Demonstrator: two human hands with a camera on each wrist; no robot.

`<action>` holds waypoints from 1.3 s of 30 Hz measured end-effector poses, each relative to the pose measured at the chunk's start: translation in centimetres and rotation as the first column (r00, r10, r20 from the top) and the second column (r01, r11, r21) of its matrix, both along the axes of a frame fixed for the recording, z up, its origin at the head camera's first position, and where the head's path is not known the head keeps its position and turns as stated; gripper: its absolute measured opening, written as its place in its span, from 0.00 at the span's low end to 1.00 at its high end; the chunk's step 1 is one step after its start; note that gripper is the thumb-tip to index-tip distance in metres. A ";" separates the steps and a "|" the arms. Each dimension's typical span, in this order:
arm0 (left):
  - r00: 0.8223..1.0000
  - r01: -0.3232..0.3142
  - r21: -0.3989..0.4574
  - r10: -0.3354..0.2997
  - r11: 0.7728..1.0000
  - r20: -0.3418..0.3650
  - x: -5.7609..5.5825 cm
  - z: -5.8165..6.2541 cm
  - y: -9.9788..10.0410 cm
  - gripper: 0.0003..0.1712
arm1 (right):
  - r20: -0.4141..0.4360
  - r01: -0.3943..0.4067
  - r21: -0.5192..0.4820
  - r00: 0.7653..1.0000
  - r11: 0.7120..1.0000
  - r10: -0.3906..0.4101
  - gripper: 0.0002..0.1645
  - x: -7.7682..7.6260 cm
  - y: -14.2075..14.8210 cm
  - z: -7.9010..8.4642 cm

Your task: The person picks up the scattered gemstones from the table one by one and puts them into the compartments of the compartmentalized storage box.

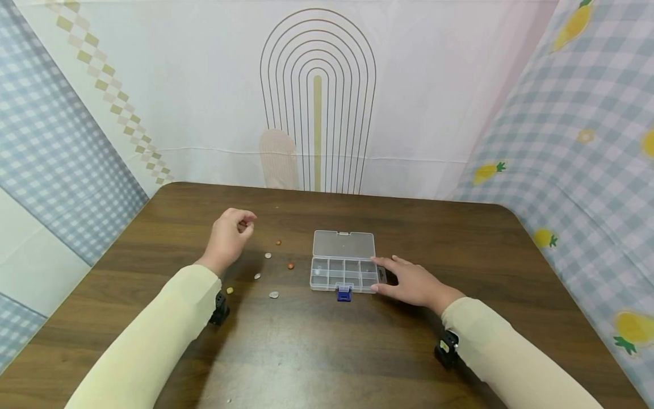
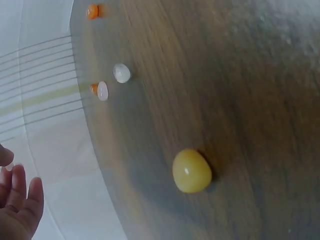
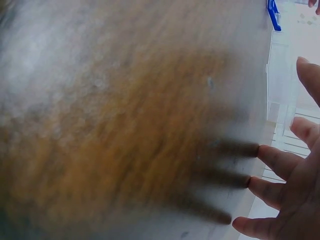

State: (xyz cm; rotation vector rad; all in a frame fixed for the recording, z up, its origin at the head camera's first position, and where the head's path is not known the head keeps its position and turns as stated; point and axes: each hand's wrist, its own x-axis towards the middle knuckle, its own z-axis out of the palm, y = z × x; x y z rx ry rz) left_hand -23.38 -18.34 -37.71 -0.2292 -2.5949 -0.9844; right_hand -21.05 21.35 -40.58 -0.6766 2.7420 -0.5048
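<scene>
My left hand (image 1: 228, 238) is raised above the table's left side, its thumb and fingertips together. In the left wrist view a tiny pale stone (image 2: 10, 167) shows between them, mostly hidden. Below and beside this hand lie a yellow stone (image 2: 191, 171), an orange stone (image 1: 290, 266), a smaller orange-brown stone (image 1: 278, 242) and several whitish stones (image 1: 273, 295). A clear plastic compartment box (image 1: 327, 287) stands with its lid (image 1: 343, 244) folded back and its blue latch (image 1: 344, 295) facing me. My right hand (image 1: 416, 282), fingers spread, touches the box's right side with thumb and forefinger.
The brown wooden table (image 1: 317, 352) has rounded far corners. Behind it hangs a white cloth (image 1: 419, 85) with arch lines, and checked cloths hang at both sides. A tiny pale speck (image 1: 229, 400) lies near the front edge.
</scene>
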 end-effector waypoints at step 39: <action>0.979 0.202 -0.107 -0.204 0.974 -0.008 0.9 -0.6 6.5 0.09 | 0.005 0.018 0.012 1.000 1.000 -0.018 0.47 0.1 -0.3 0.3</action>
